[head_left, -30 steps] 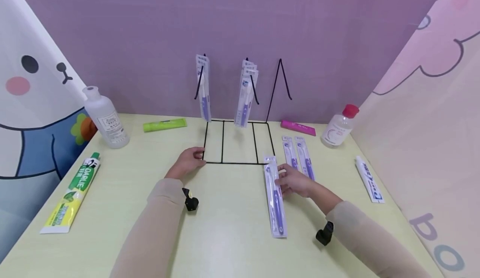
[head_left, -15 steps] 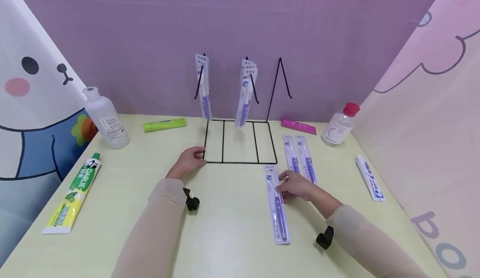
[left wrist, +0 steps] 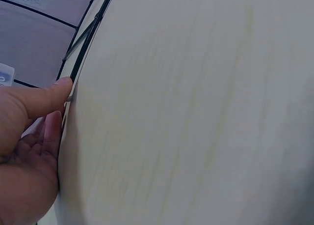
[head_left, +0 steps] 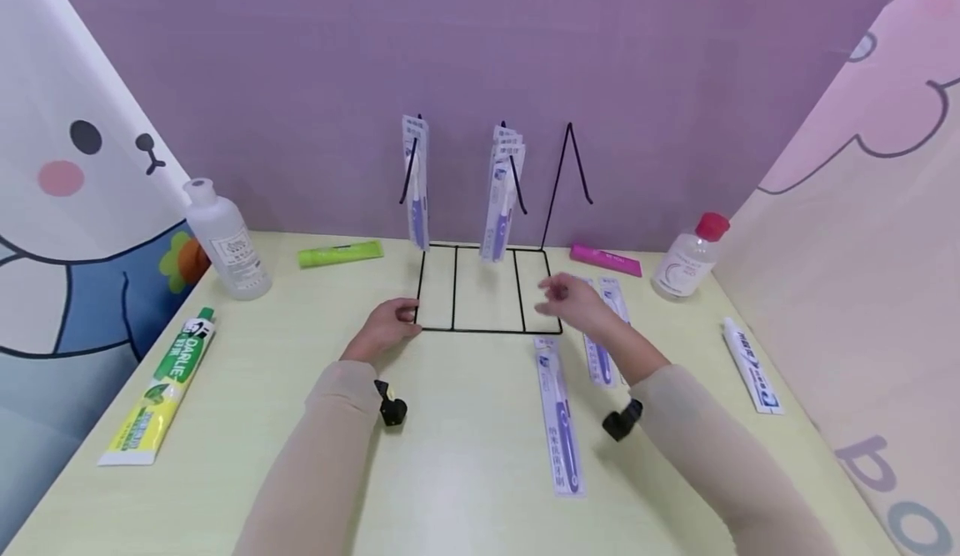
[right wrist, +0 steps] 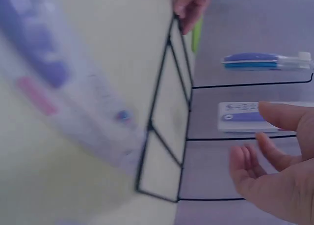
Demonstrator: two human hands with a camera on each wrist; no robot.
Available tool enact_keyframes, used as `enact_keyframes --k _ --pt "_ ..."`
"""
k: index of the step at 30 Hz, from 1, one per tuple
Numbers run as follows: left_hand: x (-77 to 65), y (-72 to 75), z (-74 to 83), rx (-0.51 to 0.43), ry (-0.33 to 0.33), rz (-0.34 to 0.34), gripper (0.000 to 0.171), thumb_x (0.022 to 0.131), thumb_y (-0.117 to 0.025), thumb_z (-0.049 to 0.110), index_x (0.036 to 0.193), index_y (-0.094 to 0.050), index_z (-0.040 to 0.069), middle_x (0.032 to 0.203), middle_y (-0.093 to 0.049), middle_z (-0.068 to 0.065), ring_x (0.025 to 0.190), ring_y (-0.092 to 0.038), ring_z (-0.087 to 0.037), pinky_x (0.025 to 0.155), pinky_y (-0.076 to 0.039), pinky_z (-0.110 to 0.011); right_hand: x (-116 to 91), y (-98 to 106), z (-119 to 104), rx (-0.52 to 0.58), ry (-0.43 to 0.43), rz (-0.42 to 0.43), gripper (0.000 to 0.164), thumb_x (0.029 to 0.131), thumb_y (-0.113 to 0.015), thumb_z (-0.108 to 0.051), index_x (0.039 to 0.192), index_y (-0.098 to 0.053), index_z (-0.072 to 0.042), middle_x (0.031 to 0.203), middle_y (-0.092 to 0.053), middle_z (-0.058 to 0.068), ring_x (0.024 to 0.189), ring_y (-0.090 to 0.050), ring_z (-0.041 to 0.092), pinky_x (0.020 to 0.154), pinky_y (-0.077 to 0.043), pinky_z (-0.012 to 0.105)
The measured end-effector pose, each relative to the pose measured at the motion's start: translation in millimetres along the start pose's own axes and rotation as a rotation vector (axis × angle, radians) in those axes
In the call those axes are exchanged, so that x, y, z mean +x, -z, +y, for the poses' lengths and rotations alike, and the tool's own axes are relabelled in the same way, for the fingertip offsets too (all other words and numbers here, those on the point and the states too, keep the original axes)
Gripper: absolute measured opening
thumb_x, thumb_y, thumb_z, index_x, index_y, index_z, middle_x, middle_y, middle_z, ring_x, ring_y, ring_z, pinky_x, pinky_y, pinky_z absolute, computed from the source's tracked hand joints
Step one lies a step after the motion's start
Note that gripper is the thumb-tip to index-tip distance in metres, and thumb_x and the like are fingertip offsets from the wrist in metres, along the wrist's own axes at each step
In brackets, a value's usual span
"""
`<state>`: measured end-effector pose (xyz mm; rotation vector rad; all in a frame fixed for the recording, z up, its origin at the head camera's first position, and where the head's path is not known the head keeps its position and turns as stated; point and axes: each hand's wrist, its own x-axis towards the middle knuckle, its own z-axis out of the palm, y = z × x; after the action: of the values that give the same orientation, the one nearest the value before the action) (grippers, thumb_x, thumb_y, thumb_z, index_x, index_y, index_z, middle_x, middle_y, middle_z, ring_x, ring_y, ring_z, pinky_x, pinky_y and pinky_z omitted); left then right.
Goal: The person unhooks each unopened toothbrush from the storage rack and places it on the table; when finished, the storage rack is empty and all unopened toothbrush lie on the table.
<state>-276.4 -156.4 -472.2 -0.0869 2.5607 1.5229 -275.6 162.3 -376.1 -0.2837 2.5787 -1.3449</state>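
Observation:
At the front left corner of a black wire display rack (head_left: 487,332), my left hand (head_left: 382,328) pinches the wire between thumb and fingers. In the left wrist view the thumb (left wrist: 54,95) lies on that wire. My right hand (head_left: 577,302), holding nothing, hovers by the rack's right side with fingers loosely bent and apart. Below it a packaged toothbrush (head_left: 558,423) lies on the table in front of the rack. Two more toothbrush packs lie partly hidden under the right hand, one showing its upper end (head_left: 612,293). Toothbrush packs hang on the left hook (head_left: 417,193) and middle hook (head_left: 501,210).
The right hook (head_left: 577,160) carries no pack. A green tube (head_left: 341,254) and a pink tube (head_left: 606,259) lie behind. Bottles stand at left (head_left: 228,243) and right (head_left: 688,260). A yellow-green toothpaste tube (head_left: 161,393) lies left, a white tube (head_left: 752,366) right.
The right hand shifted the toothbrush pack slightly toward me, let go of it, and moved up and away toward the rack's right side. The left hand stays at the corner.

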Motion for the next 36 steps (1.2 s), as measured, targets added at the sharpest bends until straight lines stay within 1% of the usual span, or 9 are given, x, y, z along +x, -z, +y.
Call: enact_keyframes --k 3,8,10,13,16,21,28,33,36 --pt "-0.7 -1.4 -0.4 -0.005 0.007 -0.008 0.051 0.081 -0.065 0.004 0.128 -0.048 0.004 0.109 -0.053 -0.012 0.101 -0.048 -0.025 0.089 -0.038 -0.038 21 -1 -20 0.007 0.076 0.140 0.041 0.081 -0.067 -0.013 0.117 -0.051 -0.004 0.105 -0.052 0.015 0.095 -0.047 0.023 0.082 -0.043 0.035" --pt "-1.1 -3.1 -1.7 -0.015 0.006 -0.004 0.050 0.081 -0.065 0.003 0.128 -0.047 0.003 0.111 -0.053 -0.012 0.103 -0.048 -0.025 0.089 -0.039 -0.037 57 -1 -42 0.138 0.208 0.342 0.041 0.080 -0.066 -0.007 0.118 -0.051 -0.004 0.109 -0.054 0.010 0.100 -0.050 0.020 0.084 -0.043 0.029" --pt "-0.8 -3.5 -2.4 -0.015 0.004 -0.004 0.050 0.081 -0.065 0.003 0.128 -0.047 0.004 0.111 -0.053 -0.012 0.102 -0.048 -0.024 0.089 -0.039 -0.037 70 -1 -49 0.197 0.269 0.400 0.041 0.079 -0.066 -0.003 0.117 -0.051 -0.003 0.108 -0.055 0.009 0.098 -0.051 0.019 0.084 -0.043 0.027" --pt "0.3 -4.2 -3.6 -0.014 0.002 -0.005 0.050 0.081 -0.065 0.004 0.128 -0.047 0.004 0.111 -0.053 -0.011 0.101 -0.048 -0.024 0.088 -0.039 -0.037 85 -1 -58 0.228 0.319 0.451 0.042 0.079 -0.066 -0.001 0.117 -0.050 -0.003 0.108 -0.055 0.008 0.097 -0.051 0.018 0.085 -0.041 0.023" --pt "1.8 -5.2 -5.2 -0.012 0.009 -0.002 0.050 0.081 -0.066 0.004 0.127 -0.048 0.005 0.110 -0.053 -0.010 0.100 -0.048 -0.023 0.088 -0.039 -0.036 92 -3 -65 0.220 0.326 0.466 0.041 0.080 -0.065 -0.003 0.119 -0.049 -0.004 0.108 -0.055 0.007 0.097 -0.051 0.017 0.085 -0.040 0.022" --pt "3.0 -3.9 -6.8 0.002 0.005 0.003 0.050 0.081 -0.066 0.004 0.127 -0.048 0.004 0.109 -0.054 -0.011 0.100 -0.049 -0.024 0.088 -0.040 -0.036 97 -9 -72 0.227 0.358 0.480 0.034 0.084 -0.061 -0.001 0.116 -0.049 0.000 0.104 -0.056 0.010 0.094 -0.054 0.019 0.083 -0.042 0.023" --pt "2.8 -0.5 -5.9 -0.002 0.000 0.002 0.050 0.081 -0.066 0.004 0.128 -0.048 0.004 0.111 -0.053 -0.011 0.102 -0.048 -0.025 0.088 -0.039 -0.037 99 -8 -78 0.309 0.409 0.494 0.027 0.084 -0.058 0.003 0.111 -0.051 0.003 0.100 -0.057 0.015 0.091 -0.054 0.026 0.080 -0.045 0.027" --pt "3.1 0.8 -5.3 -0.008 -0.004 -0.002 0.050 0.081 -0.066 0.004 0.128 -0.048 0.003 0.111 -0.053 -0.012 0.103 -0.048 -0.025 0.089 -0.039 -0.036 94 2 -76 0.412 0.415 0.469 0.030 0.086 -0.054 0.005 0.114 -0.049 -0.002 0.100 -0.055 0.012 0.088 -0.053 0.021 0.075 -0.047 0.030" --pt "3.0 2.0 -5.5 0.003 -0.011 -0.004 0.050 0.081 -0.065 0.003 0.128 -0.047 0.003 0.111 -0.053 -0.013 0.103 -0.048 -0.026 0.089 -0.039 -0.037 88 9 -68 0.464 0.420 0.407 0.033 0.086 -0.053 0.006 0.118 -0.046 -0.002 0.101 -0.054 0.014 0.086 -0.053 0.021 0.073 -0.049 0.034"
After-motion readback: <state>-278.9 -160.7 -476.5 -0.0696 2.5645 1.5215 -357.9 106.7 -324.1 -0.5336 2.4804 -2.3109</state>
